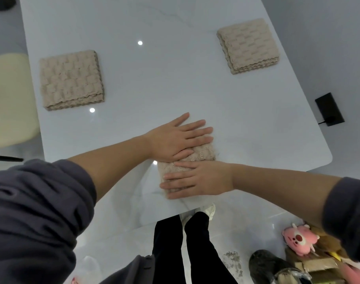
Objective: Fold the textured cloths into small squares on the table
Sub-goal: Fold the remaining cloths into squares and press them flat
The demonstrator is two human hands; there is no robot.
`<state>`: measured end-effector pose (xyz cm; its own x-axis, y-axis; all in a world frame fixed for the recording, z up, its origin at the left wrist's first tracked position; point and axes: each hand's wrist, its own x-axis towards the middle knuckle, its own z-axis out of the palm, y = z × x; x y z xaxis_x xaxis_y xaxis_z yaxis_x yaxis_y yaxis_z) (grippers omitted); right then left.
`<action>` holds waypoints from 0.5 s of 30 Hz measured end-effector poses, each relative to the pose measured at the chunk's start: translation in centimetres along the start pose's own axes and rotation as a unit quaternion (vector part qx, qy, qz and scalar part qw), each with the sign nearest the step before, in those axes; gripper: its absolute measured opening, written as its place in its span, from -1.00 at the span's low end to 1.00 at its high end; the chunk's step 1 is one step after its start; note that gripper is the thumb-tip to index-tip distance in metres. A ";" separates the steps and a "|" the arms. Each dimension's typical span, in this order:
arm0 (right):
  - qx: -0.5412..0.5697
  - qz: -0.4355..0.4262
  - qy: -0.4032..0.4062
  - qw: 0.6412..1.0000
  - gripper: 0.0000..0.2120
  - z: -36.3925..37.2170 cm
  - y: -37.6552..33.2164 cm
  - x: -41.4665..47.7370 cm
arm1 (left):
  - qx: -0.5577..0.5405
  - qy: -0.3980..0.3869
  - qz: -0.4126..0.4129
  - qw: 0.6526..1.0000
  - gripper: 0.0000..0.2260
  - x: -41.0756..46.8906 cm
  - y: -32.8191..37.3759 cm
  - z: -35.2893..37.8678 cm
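1. Your left hand (175,139) lies flat, fingers straight, on the far half of the cloth (203,154), near the table (154,78) front edge.
2. Your right hand (199,179) presses flat on the near half (fingers straight too).
3. Farther back sit the left folded cloth (70,79) and the right folded cloth (247,46), well apart.

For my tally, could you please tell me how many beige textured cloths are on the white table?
3 beige textured cloths: left folded square, far-right folded square, and the cloth under the left hand and right hand. Stacked layers may hide more.
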<state>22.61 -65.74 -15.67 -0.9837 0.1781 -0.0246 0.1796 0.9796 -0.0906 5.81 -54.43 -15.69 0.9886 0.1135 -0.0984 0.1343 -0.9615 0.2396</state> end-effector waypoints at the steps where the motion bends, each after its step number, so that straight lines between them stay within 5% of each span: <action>1: -0.001 -0.002 -0.003 1.000 -0.53 0.0 0.0 0.0 | -0.001 0.003 0.000 1.000 -0.52 0.0 -0.1 0.0; 10: 0.006 0.013 0.026 1.000 -0.57 -0.5 -0.3 -0.1 | 0.002 0.024 -0.025 0.999 -0.52 -0.2 0.5 -0.1; 15: 0.080 0.202 0.066 0.974 -0.58 -2.2 -2.6 -2.5 | -0.049 0.106 -0.238 0.964 -0.48 -3.6 4.1 -0.4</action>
<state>24.60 -68.52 -13.22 -0.8230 0.5669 0.0363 0.5411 0.8018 -0.2535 2.85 -58.67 -13.96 0.8038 0.5944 -0.0233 0.5716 -0.7610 0.3069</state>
